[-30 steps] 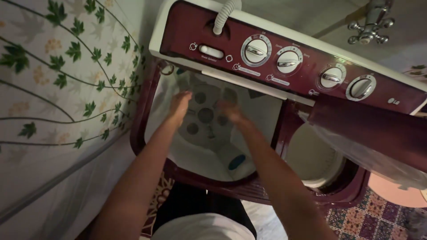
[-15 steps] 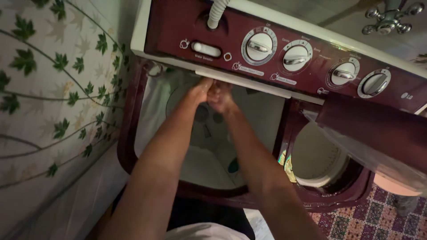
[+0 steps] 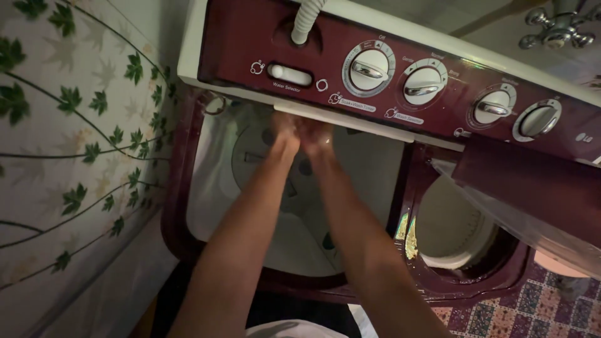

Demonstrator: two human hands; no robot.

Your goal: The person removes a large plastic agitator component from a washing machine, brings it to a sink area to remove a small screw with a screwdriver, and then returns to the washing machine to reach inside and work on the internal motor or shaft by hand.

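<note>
Both arms reaching down into the wash tub [image 3: 216,188] of a dark red twin-tub washer [image 3: 438,285]. Left hand [image 3: 285,128] and right hand [image 3: 316,133] pressed together, touching, just under the white edge of the control panel [image 3: 407,94]. Fingers hidden in shadow; cannot tell how far open, or whether holding anything. Four dials [image 3: 369,69] in a row on the panel. Spin tub [image 3: 454,231] open at right. Leaf-pattern wall [image 3: 69,144] at left.

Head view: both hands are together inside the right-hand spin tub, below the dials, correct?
Not quite. The head view shows the left hand and right hand together in the left wash tub, below the dials; the spin tub is untouched.
</note>
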